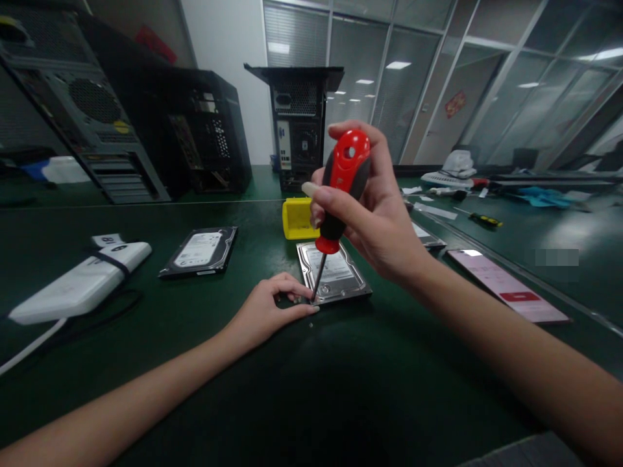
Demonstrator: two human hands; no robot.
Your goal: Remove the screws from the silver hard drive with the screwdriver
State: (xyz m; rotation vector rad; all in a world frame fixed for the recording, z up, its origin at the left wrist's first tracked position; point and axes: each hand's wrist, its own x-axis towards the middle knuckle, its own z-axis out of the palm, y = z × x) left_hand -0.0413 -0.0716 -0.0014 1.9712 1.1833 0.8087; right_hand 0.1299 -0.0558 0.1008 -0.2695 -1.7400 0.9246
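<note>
The hard drive point(346, 285) is set mid-tabletop point(360, 383), its long axis running from near edge toward far edge, far end slanted left. Its near-left corner is touched by the nearer left hand point(269, 303), thumb and forefinger slightly parted; anything held cannot be made out. There, too, the screwdriver point(349, 162) is pointed, its handle wrapped by the right hand point(377, 214).

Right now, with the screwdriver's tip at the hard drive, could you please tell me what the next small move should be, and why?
Probably a slight turn of the screwdriver by the right hand: the tip appears set at the hard drive's near left corner, with the left hand's fingers close beside it, perhaps steadying things.
</note>
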